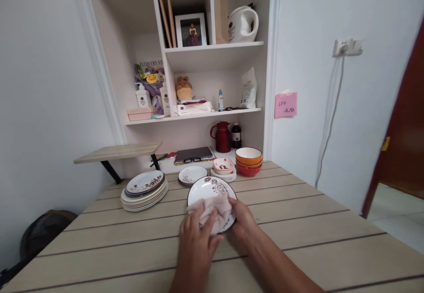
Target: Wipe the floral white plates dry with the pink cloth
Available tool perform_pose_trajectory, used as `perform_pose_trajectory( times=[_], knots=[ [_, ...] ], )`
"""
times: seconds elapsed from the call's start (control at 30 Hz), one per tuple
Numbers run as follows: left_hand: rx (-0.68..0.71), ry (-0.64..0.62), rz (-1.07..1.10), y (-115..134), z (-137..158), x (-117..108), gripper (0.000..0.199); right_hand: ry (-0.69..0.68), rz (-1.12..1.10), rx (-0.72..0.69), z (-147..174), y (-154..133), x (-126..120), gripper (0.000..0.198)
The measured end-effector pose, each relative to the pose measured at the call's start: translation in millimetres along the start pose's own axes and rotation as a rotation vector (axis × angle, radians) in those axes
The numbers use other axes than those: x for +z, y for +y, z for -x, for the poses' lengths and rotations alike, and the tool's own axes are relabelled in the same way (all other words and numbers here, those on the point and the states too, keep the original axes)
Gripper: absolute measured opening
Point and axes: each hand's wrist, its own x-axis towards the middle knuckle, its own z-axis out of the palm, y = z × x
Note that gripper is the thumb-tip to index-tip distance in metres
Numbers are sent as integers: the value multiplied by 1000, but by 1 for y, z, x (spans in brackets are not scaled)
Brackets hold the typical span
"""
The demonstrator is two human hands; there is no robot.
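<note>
The left hand [195,233] was down on the pink cloth [215,211], fingers [190,220] curled over it and pressing it onto the plate [208,188]. That plate, white with a dark rim and a floral print, sat on the table [298,222] about midway along its width, a little back from the near edge. The right hand [243,220] was at the plate's right rim, fingers closed around the edge and gripping it, the thumb touching the cloth.

Behind, toward the table's far edge, there was a stack of plates [144,189] on the left, a single small plate [192,174] just right of it, then a small pink dish [223,165] on a low pile of saucers, and stacked orange bowls [248,160] at the far right of that row. All of them stood apart from the hands.

Past the far edge, a red jug [222,137] and a dark bottle [236,135] stood in the white shelf unit [213,49], with a kettle [243,24] higher up.
</note>
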Motion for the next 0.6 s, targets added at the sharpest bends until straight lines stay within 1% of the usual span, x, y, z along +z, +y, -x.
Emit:
perform_pose_trajectory(
  times=[0.1,0.2,0.3,0.37,0.43,0.53,0.6],
  knots=[
    [189,95,34,-6,2,-2,40,-48,-44,22,7,-5,2,24],
    [266,113,29,-6,3,-6,35,-137,-72,86,12,-6,3,31],
    [248,99,20,-4,3,-10,34,-152,-54,130,15,-4,4,31],
    [223,96,29,-3,2,-11,34,-146,-36,126,14,-2,4,29],
    [192,79,34,-2,2,-11,33,-130,-3,105,13,-1,4,27],
    [139,43,49,0,1,-10,25,-113,72,57,10,4,2,24],
    [96,18,70,1,2,-9,20,-129,113,-8,8,10,2,22]
  ],
)
